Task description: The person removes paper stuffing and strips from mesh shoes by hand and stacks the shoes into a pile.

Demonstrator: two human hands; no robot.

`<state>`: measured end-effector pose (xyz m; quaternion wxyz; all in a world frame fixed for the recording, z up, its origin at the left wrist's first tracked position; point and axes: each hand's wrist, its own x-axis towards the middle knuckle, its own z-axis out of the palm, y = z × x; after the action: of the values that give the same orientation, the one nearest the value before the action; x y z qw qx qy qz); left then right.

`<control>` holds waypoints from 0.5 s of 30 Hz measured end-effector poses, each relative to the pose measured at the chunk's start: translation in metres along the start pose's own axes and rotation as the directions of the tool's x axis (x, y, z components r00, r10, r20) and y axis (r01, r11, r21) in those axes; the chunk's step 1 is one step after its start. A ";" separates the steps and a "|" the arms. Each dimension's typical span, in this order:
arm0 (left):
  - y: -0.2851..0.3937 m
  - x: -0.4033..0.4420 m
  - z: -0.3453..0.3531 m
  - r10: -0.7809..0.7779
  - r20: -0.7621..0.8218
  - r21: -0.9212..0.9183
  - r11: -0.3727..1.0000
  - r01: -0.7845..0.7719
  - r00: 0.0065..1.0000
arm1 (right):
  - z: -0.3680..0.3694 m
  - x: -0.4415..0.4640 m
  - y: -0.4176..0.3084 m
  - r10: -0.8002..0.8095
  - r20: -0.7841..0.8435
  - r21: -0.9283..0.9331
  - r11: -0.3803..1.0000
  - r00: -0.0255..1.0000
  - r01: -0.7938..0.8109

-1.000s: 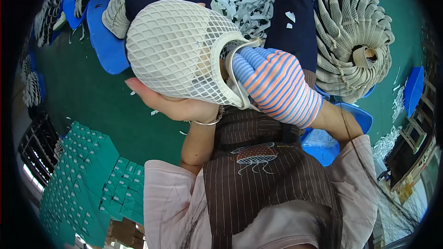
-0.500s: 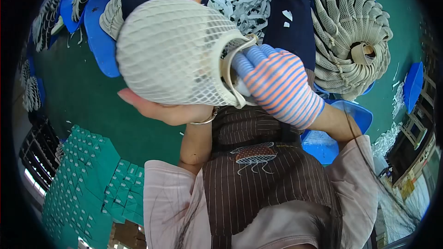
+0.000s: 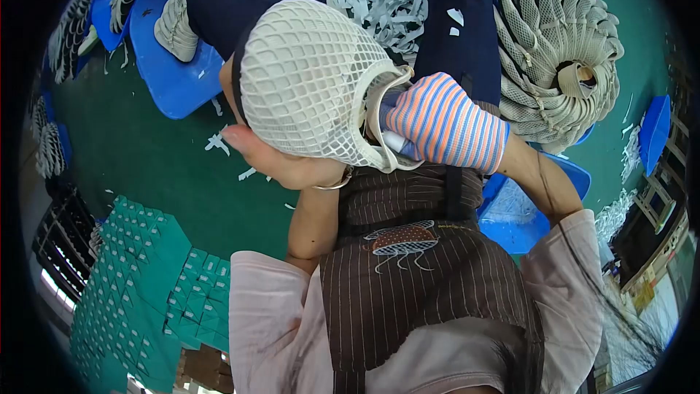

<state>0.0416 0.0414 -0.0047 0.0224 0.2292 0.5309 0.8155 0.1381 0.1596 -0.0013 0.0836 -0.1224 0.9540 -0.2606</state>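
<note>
A cream mesh shoe upper is held up in front of my lap, its rounded, wide-meshed end to the left and its collar opening to the right. My left hand, bare and with a bangle at the wrist, cradles it from below and behind; part of the fingers is hidden. In a blue-and-orange striped glove, my right hand is closed at the collar, its fingertips reaching into the opening out of sight. Something small and white shows beneath those fingers; I cannot tell what it is.
At the right, a blue bin holds a spiral stack of mesh shoe uppers. White scraps lie between my legs. More blue bins stand at upper left. Green boxes are stacked at lower left. Another blue container is beside my right elbow.
The shoe upper has turned and moved a little to the right, its mesh now showing more openly. My gloved hand has rotated at the collar, fingers more curled. My left hand has shifted slightly right.
</note>
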 end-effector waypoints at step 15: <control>-0.007 0.009 -0.012 -0.085 0.052 -0.083 0.993 0.090 0.995 | 0.024 0.008 -0.023 0.169 -0.125 -0.089 0.979 0.978 -0.181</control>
<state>0.0277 0.0364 -0.0113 0.0807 0.2243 0.5047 0.8298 0.1404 0.1270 -0.0109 0.0440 -0.0263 0.9761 -0.2111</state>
